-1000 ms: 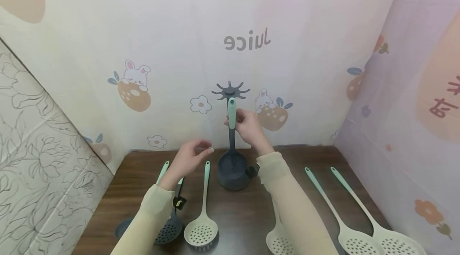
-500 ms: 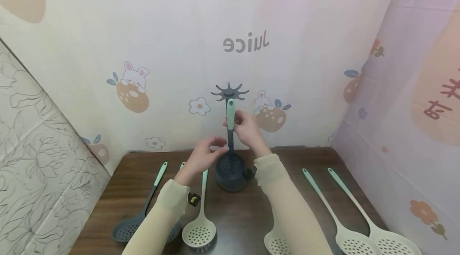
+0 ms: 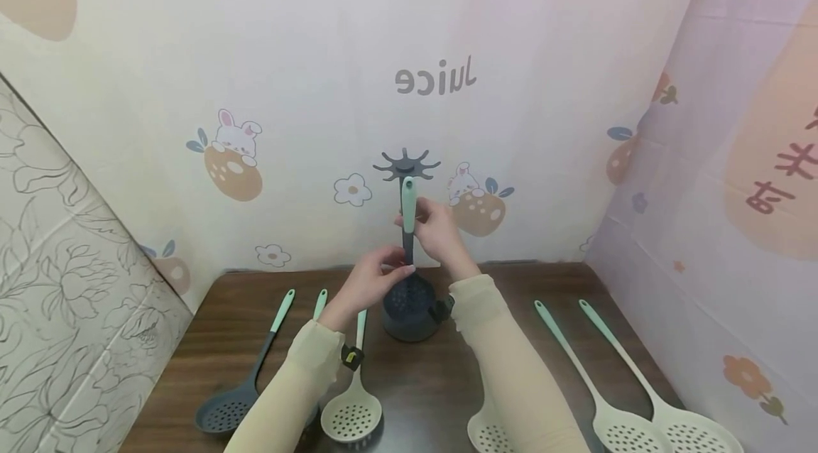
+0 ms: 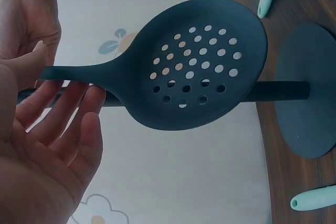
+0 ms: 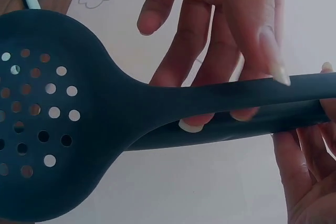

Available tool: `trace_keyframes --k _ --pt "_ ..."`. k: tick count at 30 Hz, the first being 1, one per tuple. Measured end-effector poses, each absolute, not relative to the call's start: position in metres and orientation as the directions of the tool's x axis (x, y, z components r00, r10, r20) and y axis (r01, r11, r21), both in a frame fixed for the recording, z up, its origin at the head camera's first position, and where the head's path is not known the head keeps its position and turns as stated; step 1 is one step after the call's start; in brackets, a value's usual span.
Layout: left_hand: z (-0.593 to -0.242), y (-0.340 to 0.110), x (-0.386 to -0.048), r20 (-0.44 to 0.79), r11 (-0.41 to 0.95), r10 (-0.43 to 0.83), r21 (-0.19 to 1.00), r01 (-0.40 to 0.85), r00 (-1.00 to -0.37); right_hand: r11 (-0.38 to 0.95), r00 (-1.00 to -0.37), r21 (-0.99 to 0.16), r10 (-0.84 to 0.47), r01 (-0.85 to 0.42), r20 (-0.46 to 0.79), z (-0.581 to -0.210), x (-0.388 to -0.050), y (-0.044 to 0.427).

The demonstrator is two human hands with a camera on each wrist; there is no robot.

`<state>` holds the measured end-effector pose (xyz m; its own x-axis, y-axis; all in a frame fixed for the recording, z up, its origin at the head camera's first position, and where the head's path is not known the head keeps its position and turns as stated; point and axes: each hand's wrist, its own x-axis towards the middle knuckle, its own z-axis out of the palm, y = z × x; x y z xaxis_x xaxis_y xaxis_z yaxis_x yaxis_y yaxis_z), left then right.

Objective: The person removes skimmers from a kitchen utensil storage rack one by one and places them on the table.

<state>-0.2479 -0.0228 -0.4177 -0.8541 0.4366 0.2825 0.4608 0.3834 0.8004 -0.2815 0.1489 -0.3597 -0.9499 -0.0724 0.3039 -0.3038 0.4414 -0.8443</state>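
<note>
A dark skimmer [image 3: 410,290] with a mint handle [image 3: 409,206] stands upright, bowl down, in front of a dark utensil stand [image 3: 404,167] with a claw-like top. My right hand [image 3: 439,229] grips the handle's mint part from the right. Lower down, my left hand [image 3: 375,279] pinches the dark neck, thumb in front and fingers behind; the left wrist view shows this hand [image 4: 58,145] beside the perforated bowl [image 4: 197,61]. The stand's post [image 4: 278,91] runs behind the skimmer to its round base [image 4: 310,90]. Whether the handle hangs on a claw arm, I cannot tell.
On the brown table [image 3: 192,361] at left lie a dark skimmer [image 3: 224,410], another partly hidden utensil and a pale skimmer [image 3: 351,414]. Two pale skimmers [image 3: 629,432] lie at right; another [image 3: 488,432] sits under my right sleeve. A patterned curtain [image 3: 307,98] hangs close behind the stand.
My left hand has moved right, from apart to the skimmer's neck, and now pinches it. My right hand keeps its grip on the handle. The skimmer and stand have barely shifted.
</note>
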Motion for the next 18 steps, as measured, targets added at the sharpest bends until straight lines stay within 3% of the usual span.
trace_keyframes --k 18 --pt "-0.4193 -0.0194 -0.2396 0.325 0.385 0.403 0.788 0.481 -0.856 0.434 -0.945 -0.842 -0.084 -0.322 0.317 -0.3627 -0.2812 0.1508"
